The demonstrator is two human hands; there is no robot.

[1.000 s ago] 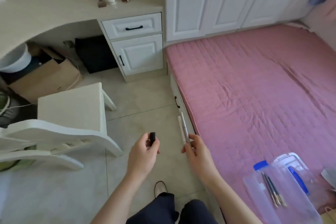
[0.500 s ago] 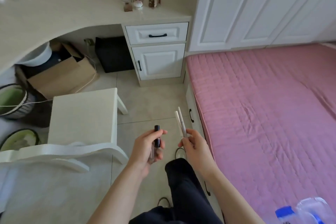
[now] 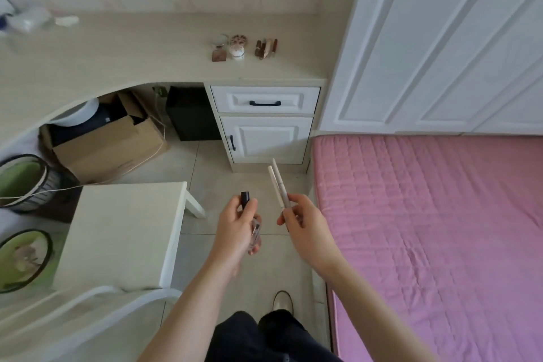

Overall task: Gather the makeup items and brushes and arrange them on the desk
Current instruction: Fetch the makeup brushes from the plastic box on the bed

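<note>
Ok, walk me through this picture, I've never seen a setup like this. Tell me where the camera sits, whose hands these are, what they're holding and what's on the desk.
There is no machine here. A person wears a wide-angle camera on the head, so the one view looks forward and down over their own arms, which is why straight edges bend.

The left hand grips a small clear bottle with a black cap. The right hand pinches two slim white pencil-like sticks, pointing up and away.

Ahead is the pale desk. Near its right end sits a cluster of small makeup items; they are too small to name surely. Blurred objects lie at its far left.

A white chair stands to the left, a pink bed to the right.
</note>
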